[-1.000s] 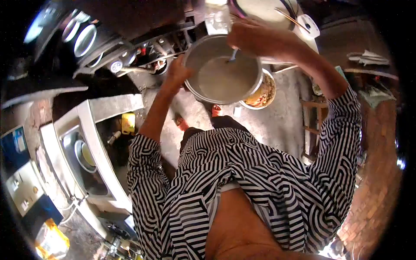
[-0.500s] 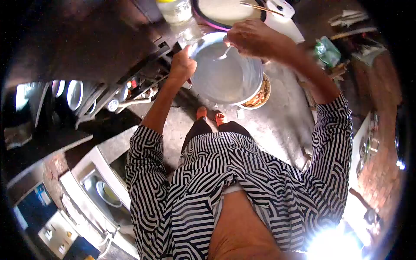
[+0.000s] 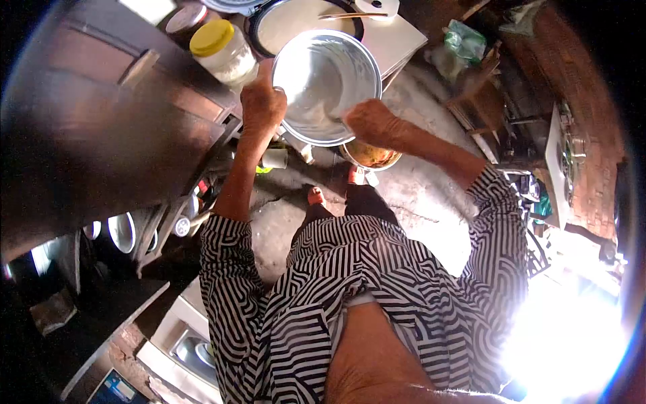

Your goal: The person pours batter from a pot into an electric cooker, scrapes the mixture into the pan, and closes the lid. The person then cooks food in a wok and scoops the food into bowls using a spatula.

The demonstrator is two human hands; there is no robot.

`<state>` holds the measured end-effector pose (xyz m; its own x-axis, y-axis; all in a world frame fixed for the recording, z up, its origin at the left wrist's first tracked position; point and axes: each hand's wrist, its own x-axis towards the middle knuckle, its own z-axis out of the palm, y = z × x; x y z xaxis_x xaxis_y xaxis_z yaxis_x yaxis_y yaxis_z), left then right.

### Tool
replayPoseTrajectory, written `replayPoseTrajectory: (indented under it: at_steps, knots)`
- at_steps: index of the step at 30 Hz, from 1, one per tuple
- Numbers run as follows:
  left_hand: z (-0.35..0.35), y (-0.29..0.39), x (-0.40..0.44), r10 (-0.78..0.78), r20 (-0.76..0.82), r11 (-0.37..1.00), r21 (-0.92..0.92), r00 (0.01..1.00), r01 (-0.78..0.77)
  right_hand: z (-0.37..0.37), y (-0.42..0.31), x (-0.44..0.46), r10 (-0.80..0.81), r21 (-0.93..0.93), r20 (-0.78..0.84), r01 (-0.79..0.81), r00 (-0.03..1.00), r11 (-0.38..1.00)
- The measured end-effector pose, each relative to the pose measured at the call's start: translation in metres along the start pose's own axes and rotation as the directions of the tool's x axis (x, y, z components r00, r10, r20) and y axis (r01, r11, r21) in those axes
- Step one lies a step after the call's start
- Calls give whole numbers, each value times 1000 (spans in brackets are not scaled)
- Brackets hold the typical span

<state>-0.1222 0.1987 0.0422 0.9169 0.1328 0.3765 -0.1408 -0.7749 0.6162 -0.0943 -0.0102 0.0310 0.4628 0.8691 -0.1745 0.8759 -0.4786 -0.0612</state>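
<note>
A shiny metal pot (image 3: 316, 74) hangs in front of me with its mouth toward the camera. My left hand (image 3: 262, 104) is closed on its left rim. My right hand (image 3: 370, 124) is closed in a fist over the pot's lower right side, slightly blurred. The spoon it gripped a moment earlier is mostly hidden, with only a faint streak by the fingers. Behind the pot's lower edge, a round container of orange-brown bits (image 3: 373, 157) stands low down, partly covered.
A yellow-lidded jar (image 3: 219, 50) and a dark-rimmed round pan (image 3: 296, 23) with a pale surface stand beyond the pot. A thin wooden stick (image 3: 353, 15) lies across the pan. Green plastic (image 3: 465, 42) is at upper right; shelves (image 3: 145, 236) stand left.
The pot has tilted and shifted up in view, showing more of its shiny inside. My right hand has moved from the pot's far rim to its lower right side. The camera view has turned.
</note>
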Motion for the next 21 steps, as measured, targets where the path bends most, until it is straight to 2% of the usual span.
replayPoseTrajectory:
  at_steps: [1, 2, 5, 6, 8, 10, 11, 13, 14, 15, 17, 18, 19, 20, 21]
  knots:
    - [1, 3, 1, -22, -8, 998, -62, 1000, 21, 3, -5, 5, 39, 193, -21, -34, 999, 981]
    - [9, 9, 6, -48, -9, 991, -123, 999, 46, 3, -2, 12, 51, 196, -20, -46, 998, 980]
    - [17, 8, 6, -82, -46, 988, -135, 996, 75, -1, 1, 32, 80, 243, -122, -48, 989, 969]
    - [18, 7, 4, -117, -57, 981, -162, 991, 106, 8, 14, 36, 2, 215, -284, 62, 959, 975]
    - [23, 1, 8, -84, -89, 987, -144, 992, 71, 43, 58, 45, -195, -79, -380, 179, 904, 981]
    - [25, 3, 11, -65, -37, 993, -100, 997, 61, 25, 79, 27, 139, 202, -327, -75, 935, 976]
    - [24, 4, 13, -185, 61, 963, -188, 981, 193, 15, 80, 23, 144, 206, -327, -78, 934, 975]
    - [22, 1, 19, -170, 82, 977, -118, 982, 179, -5, 78, 15, 342, 264, -239, -278, 909, 924]
    - [21, 1, 23, -163, 105, 984, -48, 981, 169, 2, 77, 18, 345, 263, -247, -280, 906, 923]
    - [15, 15, 32, -339, 226, 921, -118, 913, 371, 18, 74, 22, 96, 173, -332, -40, 938, 984]
    - [31, -9, 31, -241, 277, 955, -101, 930, 278, 34, 63, 15, -150, 61, -397, 189, 905, 980]
    - [25, 2, 38, -308, 373, 924, -104, 876, 369, 36, 61, 17, -138, 50, -405, 173, 904, 984]
    - [26, -2, 46, -245, 427, 961, -12, 870, 277, 35, 58, 19, -124, 42, -414, 155, 902, 987]
    - [32, -12, 55, -84, 433, 995, 79, 897, 55, 35, 56, 23, -112, 32, -421, 138, 900, 990]
    - [34, -8, 62, -136, 501, 991, 60, 855, 122, 7, 56, 23, 139, 5, -189, -141, 972, 990]
